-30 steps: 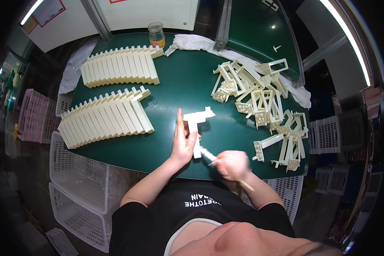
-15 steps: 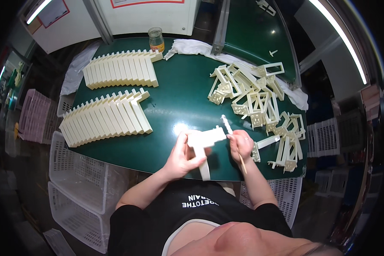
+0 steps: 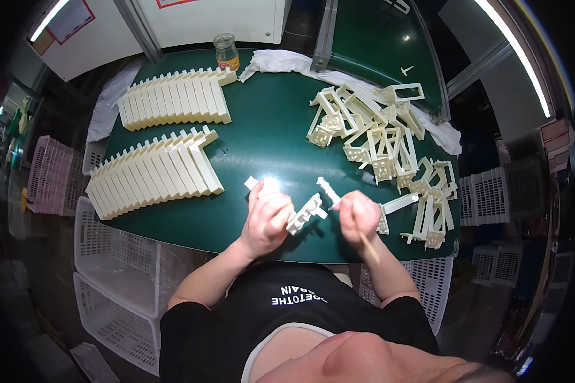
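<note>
My left hand (image 3: 266,225) is closed around a cream plastic part (image 3: 307,214). The part's knobbly, pocketed end faces right, while its other end shows past my fingers at the upper left; my fingers hide the middle. Between the fingers of my right hand (image 3: 358,216) is a thin wooden stick (image 3: 368,247) with a lumpy white tip (image 3: 327,190). That tip is just to the right of the part's knobbly end and appears apart from it. Beside my right hand, a loose cream bracket (image 3: 399,205) lies on the green table (image 3: 249,137).
Two neat rows of cream parts, a far row (image 3: 176,101) and a near row (image 3: 156,175), stand on the left. A jumbled pile of cream frames (image 3: 383,150) covers the right side. A glass jar (image 3: 225,52) and a white cloth (image 3: 278,62) sit along the back.
My left hand has turned the part: its long leg pointed down toward me, and now the knobbly end faces the stick. The white tip has shifted slightly left.
</note>
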